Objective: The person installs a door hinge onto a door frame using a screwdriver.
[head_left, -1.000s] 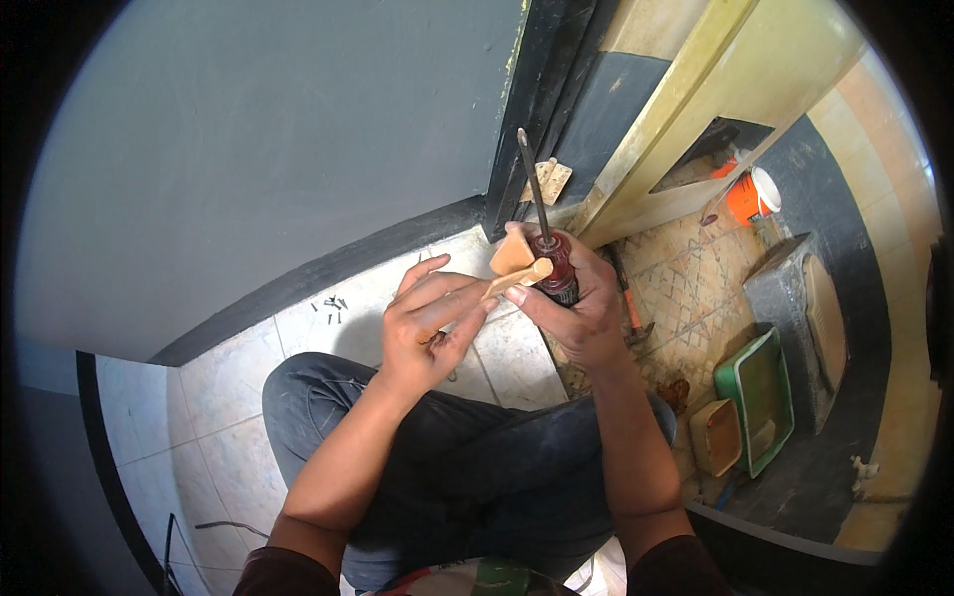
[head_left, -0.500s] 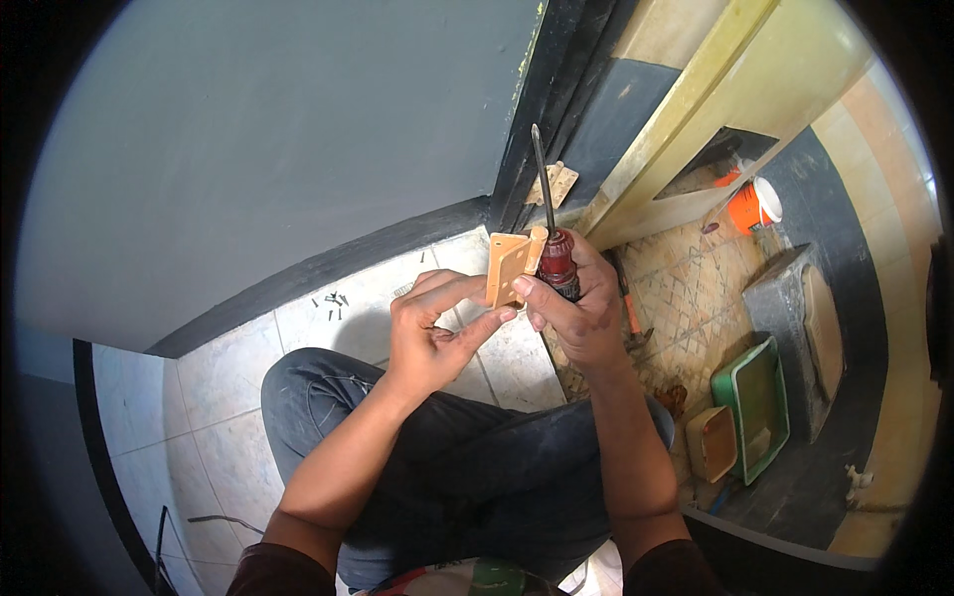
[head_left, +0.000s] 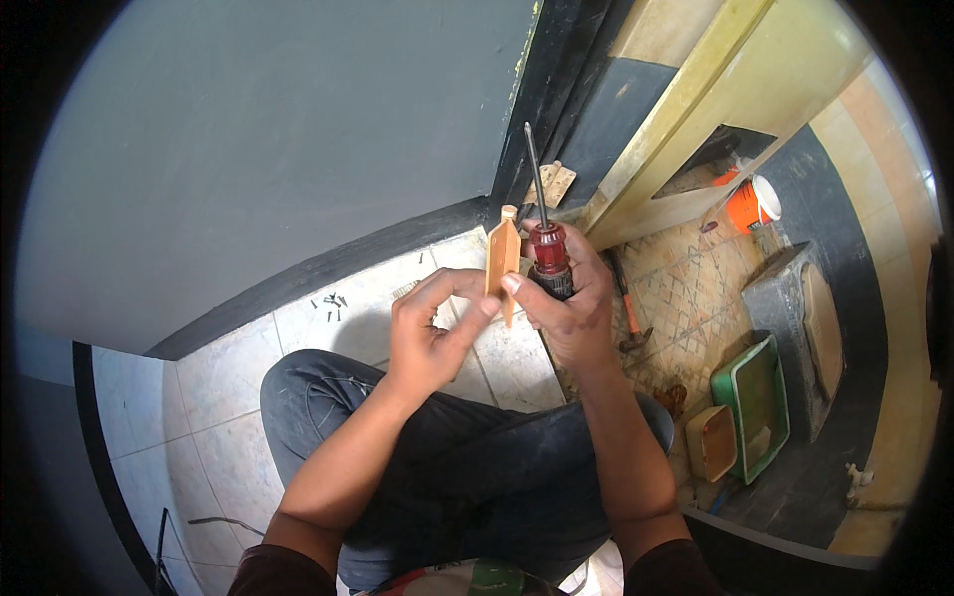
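Observation:
Between both hands, above my crossed legs, is a tan door hinge [head_left: 504,256], its two leaves partly folded together. The thumb and fingers of my left hand [head_left: 432,323] pinch its left leaf. My right hand [head_left: 576,308] pinches the other leaf with the thumb and also holds a screwdriver [head_left: 551,253] in its fingers. The screwdriver has a dark red and black handle, and its shaft points up and away. Beyond the hands, another tan hinge [head_left: 552,185] sits at the foot of the dark door frame [head_left: 532,129].
Several dark screws [head_left: 331,303] lie on the white tile floor [head_left: 238,368]. To the right are a hammer [head_left: 630,313], a green tray [head_left: 753,407], a small tan container [head_left: 713,444] and an orange bucket [head_left: 752,206]. A yellowish door [head_left: 686,119] stands beyond.
The hinge has turned more edge-on, and its leaves now show as a narrow fold. The screwdriver has shifted slightly left and tilted with my right hand.

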Action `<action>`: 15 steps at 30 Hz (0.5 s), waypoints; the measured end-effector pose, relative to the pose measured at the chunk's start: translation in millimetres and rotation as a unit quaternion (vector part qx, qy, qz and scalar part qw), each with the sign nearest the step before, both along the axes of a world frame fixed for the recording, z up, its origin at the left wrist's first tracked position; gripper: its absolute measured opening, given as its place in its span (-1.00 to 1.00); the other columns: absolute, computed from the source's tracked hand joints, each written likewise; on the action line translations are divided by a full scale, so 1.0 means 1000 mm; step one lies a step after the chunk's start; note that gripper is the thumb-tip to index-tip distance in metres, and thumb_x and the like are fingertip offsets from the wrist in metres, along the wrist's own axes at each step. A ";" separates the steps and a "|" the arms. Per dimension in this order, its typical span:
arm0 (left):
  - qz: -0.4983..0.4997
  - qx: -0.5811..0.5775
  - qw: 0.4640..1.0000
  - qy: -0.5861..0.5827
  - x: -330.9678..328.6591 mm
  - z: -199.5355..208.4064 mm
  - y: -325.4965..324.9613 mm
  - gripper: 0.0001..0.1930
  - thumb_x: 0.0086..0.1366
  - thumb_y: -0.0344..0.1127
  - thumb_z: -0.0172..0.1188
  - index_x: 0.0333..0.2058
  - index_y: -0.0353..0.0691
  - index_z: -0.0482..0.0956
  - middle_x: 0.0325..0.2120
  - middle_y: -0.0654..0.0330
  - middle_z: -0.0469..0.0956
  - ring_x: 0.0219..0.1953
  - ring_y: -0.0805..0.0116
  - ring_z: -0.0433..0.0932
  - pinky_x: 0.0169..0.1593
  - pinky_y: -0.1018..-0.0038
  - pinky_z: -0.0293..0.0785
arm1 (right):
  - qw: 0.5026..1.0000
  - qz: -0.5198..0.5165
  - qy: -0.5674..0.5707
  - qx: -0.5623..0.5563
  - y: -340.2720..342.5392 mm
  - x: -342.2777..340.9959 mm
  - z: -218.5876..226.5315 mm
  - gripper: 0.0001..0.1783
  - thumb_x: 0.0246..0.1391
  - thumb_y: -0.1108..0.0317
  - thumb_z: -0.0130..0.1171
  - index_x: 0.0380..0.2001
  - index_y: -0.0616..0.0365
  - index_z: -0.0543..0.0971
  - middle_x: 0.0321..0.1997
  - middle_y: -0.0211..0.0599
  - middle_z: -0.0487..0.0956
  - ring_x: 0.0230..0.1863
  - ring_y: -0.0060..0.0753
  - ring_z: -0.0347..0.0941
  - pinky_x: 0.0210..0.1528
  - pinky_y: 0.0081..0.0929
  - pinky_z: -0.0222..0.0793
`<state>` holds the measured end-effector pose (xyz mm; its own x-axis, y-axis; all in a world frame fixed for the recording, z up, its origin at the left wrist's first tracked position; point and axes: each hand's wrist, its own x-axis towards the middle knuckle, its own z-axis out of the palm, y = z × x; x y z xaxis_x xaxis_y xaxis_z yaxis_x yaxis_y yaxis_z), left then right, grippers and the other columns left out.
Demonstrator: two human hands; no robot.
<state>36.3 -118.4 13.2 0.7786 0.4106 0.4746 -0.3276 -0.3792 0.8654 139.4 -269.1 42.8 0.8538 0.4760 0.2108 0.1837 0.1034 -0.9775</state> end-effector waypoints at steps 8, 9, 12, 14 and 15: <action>-0.093 -0.303 0.948 0.006 0.007 -0.014 0.001 -0.81 0.59 -0.37 0.15 -0.04 -0.36 0.65 -0.18 0.23 0.71 -0.12 0.57 0.59 0.00 0.53 0.48 | 0.979 0.126 0.148 0.054 -0.008 -0.001 0.013 -0.66 0.19 0.53 0.34 0.03 0.28 0.58 -0.26 -0.40 0.65 -0.53 -0.74 0.44 -0.52 -0.64 0.37; -0.084 -0.306 0.948 -0.001 0.006 -0.013 0.000 -0.81 0.59 -0.36 0.13 -0.03 -0.36 0.65 -0.16 0.23 0.71 -0.12 0.57 0.58 0.02 0.53 0.48 | 0.982 0.118 0.137 0.050 -0.005 -0.004 0.013 -0.66 0.19 0.52 0.35 0.02 0.28 0.58 -0.26 -0.41 0.65 -0.52 -0.74 0.45 -0.51 -0.65 0.38; -0.051 -0.244 0.968 0.011 0.006 -0.016 0.000 -0.77 0.62 -0.33 0.09 -0.03 -0.36 0.67 -0.23 0.26 0.71 -0.17 0.60 0.60 -0.02 0.55 0.49 | 0.988 0.094 0.111 0.051 0.004 -0.011 0.010 -0.66 0.19 0.50 0.39 0.02 0.26 0.58 -0.25 -0.43 0.65 -0.46 -0.74 0.48 -0.49 -0.66 0.41; -0.089 -0.328 0.940 0.029 0.004 -0.019 -0.001 -0.72 0.64 -0.28 0.06 -0.03 -0.36 0.67 -0.24 0.27 0.71 -0.18 0.60 0.59 -0.02 0.54 0.48 | 0.993 0.062 0.089 0.039 0.010 -0.013 0.006 -0.63 0.16 0.49 0.45 0.02 0.25 0.59 -0.22 -0.42 0.66 -0.33 -0.70 0.56 -0.34 -0.62 0.51; -0.108 -0.369 0.922 0.039 0.003 -0.021 -0.002 -0.70 0.65 -0.25 0.04 -0.03 -0.36 0.68 -0.24 0.27 0.71 -0.18 0.60 0.59 -0.02 0.54 0.48 | 0.998 0.039 0.047 0.034 0.013 -0.013 0.000 -0.62 0.15 0.49 0.45 0.01 0.26 0.58 -0.21 -0.41 0.67 -0.29 -0.68 0.57 -0.28 -0.61 0.52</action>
